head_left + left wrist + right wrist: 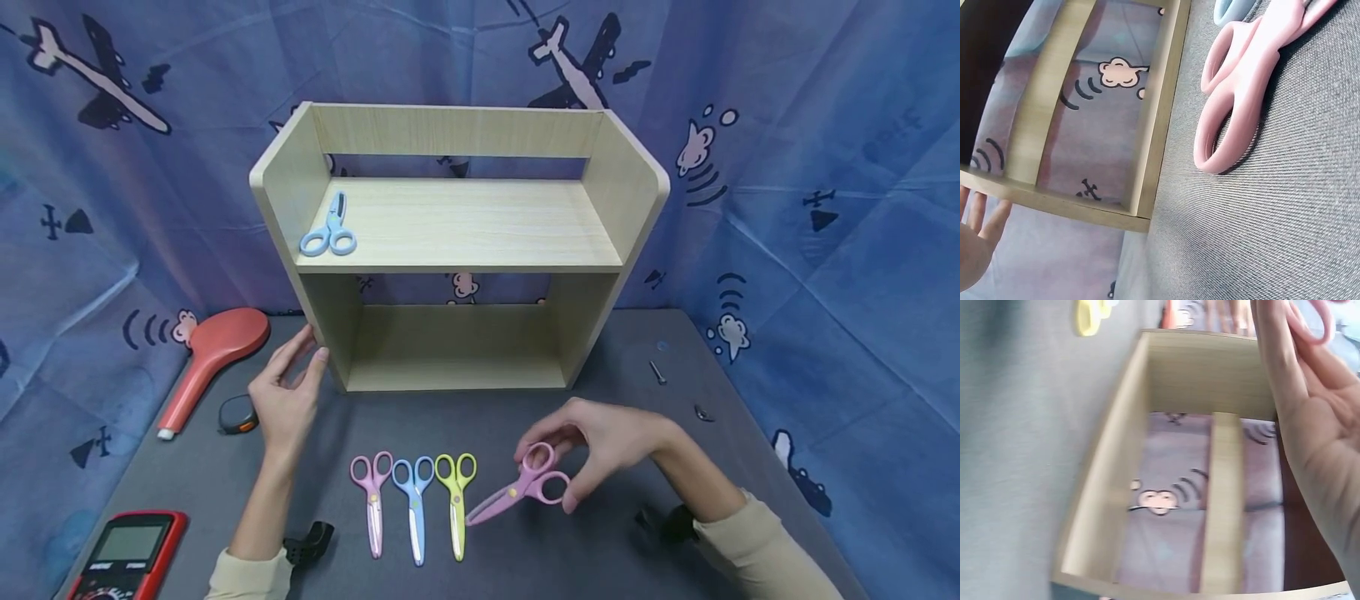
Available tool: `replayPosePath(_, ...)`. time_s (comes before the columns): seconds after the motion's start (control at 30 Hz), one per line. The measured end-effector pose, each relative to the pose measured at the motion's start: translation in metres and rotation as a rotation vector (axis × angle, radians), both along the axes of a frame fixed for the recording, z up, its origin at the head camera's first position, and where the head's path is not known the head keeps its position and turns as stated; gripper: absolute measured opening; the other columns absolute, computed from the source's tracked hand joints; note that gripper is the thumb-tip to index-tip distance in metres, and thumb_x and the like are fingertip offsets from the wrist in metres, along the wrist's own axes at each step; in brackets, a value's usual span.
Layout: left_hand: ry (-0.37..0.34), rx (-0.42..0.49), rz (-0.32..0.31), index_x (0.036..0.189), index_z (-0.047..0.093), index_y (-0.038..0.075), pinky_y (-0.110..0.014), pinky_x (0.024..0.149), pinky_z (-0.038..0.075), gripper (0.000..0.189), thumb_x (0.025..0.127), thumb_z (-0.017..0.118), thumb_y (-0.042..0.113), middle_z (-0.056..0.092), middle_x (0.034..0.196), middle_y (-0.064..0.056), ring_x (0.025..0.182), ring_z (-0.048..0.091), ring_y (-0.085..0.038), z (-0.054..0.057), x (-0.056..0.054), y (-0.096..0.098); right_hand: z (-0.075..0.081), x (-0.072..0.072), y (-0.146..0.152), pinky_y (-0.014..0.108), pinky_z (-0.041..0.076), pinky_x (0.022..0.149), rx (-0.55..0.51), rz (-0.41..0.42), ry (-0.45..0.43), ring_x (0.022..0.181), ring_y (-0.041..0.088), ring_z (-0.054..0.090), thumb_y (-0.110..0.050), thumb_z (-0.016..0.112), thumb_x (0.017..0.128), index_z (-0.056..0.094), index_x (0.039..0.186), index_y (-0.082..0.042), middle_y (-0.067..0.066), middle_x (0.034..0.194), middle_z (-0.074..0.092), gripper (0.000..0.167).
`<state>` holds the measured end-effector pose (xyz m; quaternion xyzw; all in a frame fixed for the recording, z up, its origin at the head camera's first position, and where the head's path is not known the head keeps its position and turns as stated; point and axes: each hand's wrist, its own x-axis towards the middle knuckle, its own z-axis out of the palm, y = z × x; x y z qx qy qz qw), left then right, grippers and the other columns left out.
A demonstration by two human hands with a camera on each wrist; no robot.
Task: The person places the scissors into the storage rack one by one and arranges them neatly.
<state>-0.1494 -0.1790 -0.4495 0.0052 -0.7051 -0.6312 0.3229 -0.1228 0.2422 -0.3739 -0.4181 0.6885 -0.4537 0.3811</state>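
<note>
My right hand [615, 437] holds a pair of pink scissors [517, 490] by the finger loops, with the blades pointing left and down toward the table. In the right wrist view only a pink loop [1330, 328] of them shows beside the fingers. My left hand [287, 408] rests its extended fingers against the lower left side of a light wooden two-tier shelf [465, 268]. Light-blue scissors [330, 229] lie on its upper board at the left. In front of the shelf lie pink scissors [373, 500], blue scissors [415, 504] and yellow scissors [457, 500] in a row, handles toward the shelf.
A red paddle-shaped object [217, 354] and a small black tape measure [237, 414] lie left of the shelf. A red multimeter [131, 550] is at the front left. At the right are a small screw [657, 372] and a dark metal bit [703, 413]. Patterned blue cloth [810, 208] surrounds the table.
</note>
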Motion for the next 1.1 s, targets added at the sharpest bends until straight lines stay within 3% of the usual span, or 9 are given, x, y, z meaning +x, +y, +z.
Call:
replayPosePath(0.13,0.0,-0.008,0.001,0.138,0.076,0.012,-0.013,0.097,0.059,0.04,0.099,0.079,0.006,0.074,0.137,-0.015,0.121,0.074,-0.004,0.0,0.0,0.0,0.017,0.002,-0.004,0.032,0.064,0.106,-0.095,-0.104,0.084,0.111,0.018,0.072,-0.008,0.09,0.087,0.067,0.143,-0.006,0.015,0.133,0.074,0.06)
replayPosePath(0.33,-0.007,-0.011,-0.005,0.139,0.076,0.013,-0.014,0.098,0.059,0.04,0.1,0.078,0.007,0.074,0.137,-0.015,0.122,0.073,-0.003,0.0,0.0,0.001,0.04,0.003,-0.015,0.032,0.067,0.1,-0.203,-0.275,0.305,0.109,0.017,0.073,0.0,0.093,0.08,0.069,0.14,-0.005,0.015,0.132,0.075,0.064)
replayPosePath(0.5,-0.006,-0.012,-0.007,0.139,0.075,0.012,-0.014,0.098,0.059,0.04,0.1,0.078,0.006,0.073,0.137,-0.015,0.121,0.072,0.0,0.0,0.0,0.001,0.06,0.001,-0.028,0.027,0.065,0.101,-0.312,-0.344,0.44,0.112,0.015,0.074,0.01,0.093,0.074,0.067,0.139,0.002,0.021,0.134,0.073,0.071)
replayPosePath(0.83,0.0,0.007,-0.005,0.138,0.076,0.013,-0.015,0.097,0.059,0.04,0.099,0.079,0.005,0.075,0.134,-0.008,0.12,0.073,0.0,0.0,0.0,-0.001,0.099,-0.015,-0.059,0.025,0.065,0.099,-0.444,-0.498,0.569,0.111,0.014,0.074,0.013,0.093,0.072,0.066,0.14,0.007,0.024,0.13,0.072,0.073)
replayPosePath(1.1,-0.004,0.008,-0.017,0.138,0.076,0.015,-0.013,0.097,0.06,0.039,0.1,0.078,0.007,0.074,0.136,-0.006,0.122,0.073,-0.004,-0.001,0.0,-0.001,0.116,-0.044,-0.098,0.025,0.063,0.105,-0.418,-0.723,0.658,0.112,0.017,0.074,0.006,0.096,0.074,0.066,0.139,0.006,0.018,0.128,0.075,0.073)
